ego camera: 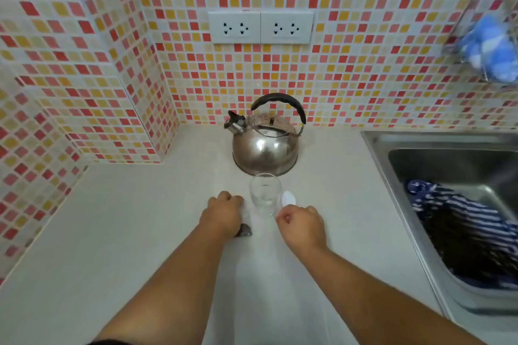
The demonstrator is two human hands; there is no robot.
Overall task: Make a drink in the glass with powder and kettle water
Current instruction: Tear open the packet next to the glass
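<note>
A clear empty glass (265, 193) stands on the pale counter, just in front of a steel kettle (265, 145) with a black handle. My left hand (224, 214) rests to the left of the glass, closed over a small dark packet (244, 231) whose end sticks out below the palm. Right of the glass, my right hand (301, 225) is closed on a white plastic spoon (288, 199), its bowl pointing up beside the glass rim.
A steel sink (454, 165) lies at the right with a blue striped cloth (459, 230) in it. Tiled walls close off the back and left. Two wall sockets (260, 27) sit above the kettle. A wire rack with blue items (487, 45) hangs upper right.
</note>
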